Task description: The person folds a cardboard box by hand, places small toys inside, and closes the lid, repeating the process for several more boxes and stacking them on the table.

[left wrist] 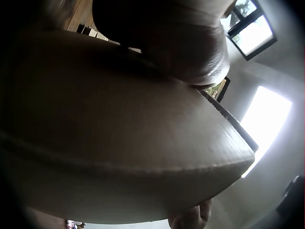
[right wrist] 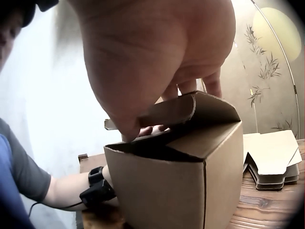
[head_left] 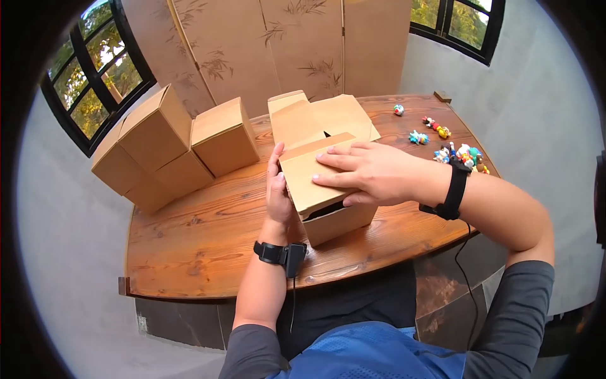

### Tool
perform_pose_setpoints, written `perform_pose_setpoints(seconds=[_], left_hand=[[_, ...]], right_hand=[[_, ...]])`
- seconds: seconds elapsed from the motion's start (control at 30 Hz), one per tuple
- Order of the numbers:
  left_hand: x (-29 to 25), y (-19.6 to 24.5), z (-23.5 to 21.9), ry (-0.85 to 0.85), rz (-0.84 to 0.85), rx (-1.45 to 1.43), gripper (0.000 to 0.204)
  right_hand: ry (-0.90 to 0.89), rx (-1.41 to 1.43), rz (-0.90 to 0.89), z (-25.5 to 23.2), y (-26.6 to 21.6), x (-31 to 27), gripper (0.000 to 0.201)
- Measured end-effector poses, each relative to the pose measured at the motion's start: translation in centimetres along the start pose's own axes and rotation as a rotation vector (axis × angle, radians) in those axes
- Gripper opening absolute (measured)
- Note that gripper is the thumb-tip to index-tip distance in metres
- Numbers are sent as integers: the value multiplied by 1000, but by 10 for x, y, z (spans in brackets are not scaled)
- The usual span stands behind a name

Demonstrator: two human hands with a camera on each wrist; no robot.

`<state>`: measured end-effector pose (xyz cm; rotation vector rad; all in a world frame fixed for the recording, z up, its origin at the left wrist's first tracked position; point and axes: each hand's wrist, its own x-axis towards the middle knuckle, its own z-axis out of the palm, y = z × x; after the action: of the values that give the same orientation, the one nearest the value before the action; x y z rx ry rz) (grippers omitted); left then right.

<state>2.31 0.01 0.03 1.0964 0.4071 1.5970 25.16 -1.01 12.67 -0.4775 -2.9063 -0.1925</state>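
A cardboard box stands near the middle of the table, its lid partly down with a dark gap along the near and right sides. My left hand rests against the box's left side, fingers pointing up. Across the lid's top lie the spread fingers of my right hand. In the right wrist view the box shows its gap and a side flap, with my right hand above it. The left wrist view is dark, with a box face close up and my left hand touching it.
Several closed boxes stand at the table's left, some stacked. Flattened cardboard lies behind the box being held. Several small colourful figures are at the right of the wooden table. A folding screen stands behind.
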Motion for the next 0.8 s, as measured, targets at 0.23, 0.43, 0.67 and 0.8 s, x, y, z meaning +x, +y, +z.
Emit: perform_pose_setpoints(seconds=[0.23,0.43,0.67,0.8], left_hand=[[1,-8,-9,-8,-28,51,66],[0,-8,-5,-28,35,39,70],[-2,-20,-17,-38,62,74,79],[-1,-16,-15,-26,53,67,79]], right_hand=[[-40,-57,-2,18,1,-9,57],[-32,-50,-6,28,1,-12,63],[41,-16,34,32,-6,-7,69],[152,64,157,39,-10,-12,73]])
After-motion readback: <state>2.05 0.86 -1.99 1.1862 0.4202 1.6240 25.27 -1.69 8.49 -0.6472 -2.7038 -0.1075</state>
